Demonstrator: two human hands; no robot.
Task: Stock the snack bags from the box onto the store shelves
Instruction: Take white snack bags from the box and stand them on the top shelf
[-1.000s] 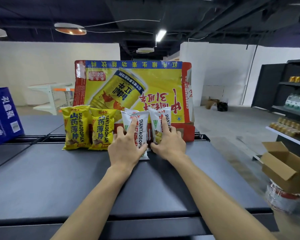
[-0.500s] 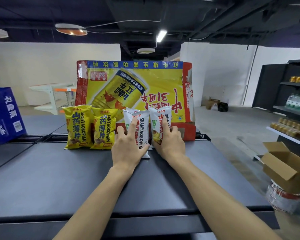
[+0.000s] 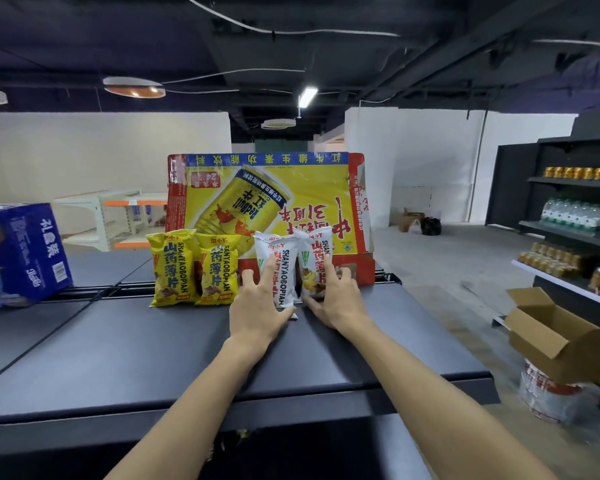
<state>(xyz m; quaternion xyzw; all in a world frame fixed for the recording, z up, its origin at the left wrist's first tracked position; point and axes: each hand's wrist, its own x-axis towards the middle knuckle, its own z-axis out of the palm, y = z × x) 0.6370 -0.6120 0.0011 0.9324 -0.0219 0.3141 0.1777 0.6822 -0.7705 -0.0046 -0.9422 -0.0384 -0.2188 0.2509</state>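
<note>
Two yellow snack bags [image 3: 174, 268] [image 3: 217, 268] stand side by side on the dark shelf top [image 3: 153, 344], leaning on a yellow and red carton [image 3: 312, 199]. Right of them stand two white snack bags [image 3: 284, 268] [image 3: 317, 258]. My left hand [image 3: 257, 303] touches the front of the left white bag with straight fingers. My right hand [image 3: 336, 296] rests its straight fingers against the right white bag. Both hands cover the bags' lower parts.
A blue gift carton [image 3: 21, 254] sits at the far left of the shelf top. An open cardboard box [image 3: 548, 334] rests on a tin at the right, in front of dark shelves [image 3: 575, 233] stocked with cans and bottles. Bare concrete floor lies beyond.
The view has shifted slightly. Both hands stay on the white bags, the fingers spread a little wider; the bags stand more upright.
</note>
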